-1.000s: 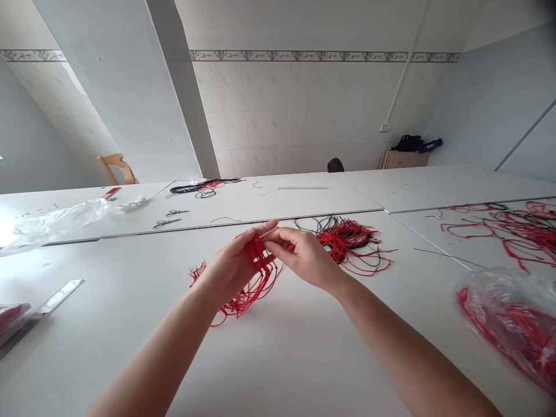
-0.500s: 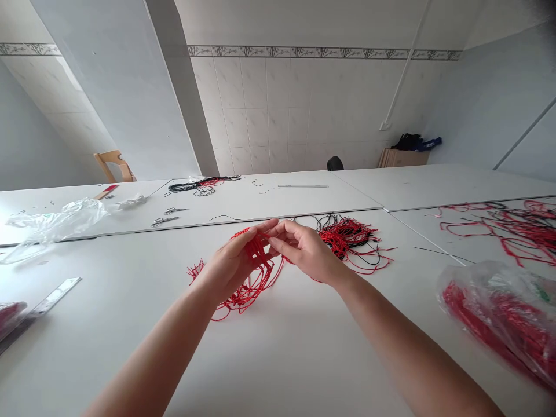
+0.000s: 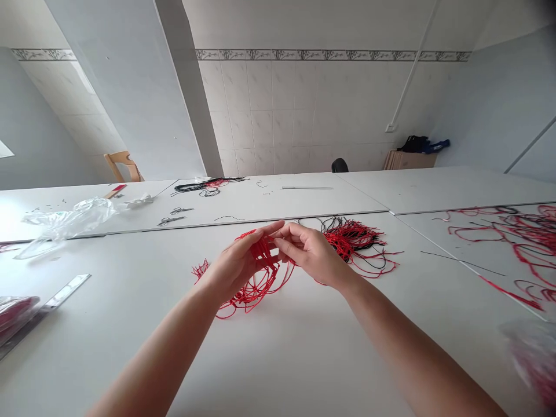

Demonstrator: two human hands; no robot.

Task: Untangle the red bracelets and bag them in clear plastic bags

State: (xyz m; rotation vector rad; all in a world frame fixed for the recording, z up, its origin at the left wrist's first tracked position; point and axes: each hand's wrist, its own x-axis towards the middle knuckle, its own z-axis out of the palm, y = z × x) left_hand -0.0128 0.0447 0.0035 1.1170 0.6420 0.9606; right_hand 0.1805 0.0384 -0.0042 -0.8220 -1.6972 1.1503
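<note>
left hand (image 3: 237,260) closed round red cords (image 3: 263,252); right hand (image 3: 310,252) beside it, fingertips pinched together, grip unclear

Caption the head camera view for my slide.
Left hand holds red cords, right hand close by, over a white table; scissors beyond.

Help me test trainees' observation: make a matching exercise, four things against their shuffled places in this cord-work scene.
1. Red cords
2. Scissors
3. Wooden chair
4. Cardboard

A. behind the far table
B. under black and blue items
C. in the left hand
D. lying on the far table

Pairs: 1-C, 2-D, 3-A, 4-B
</note>
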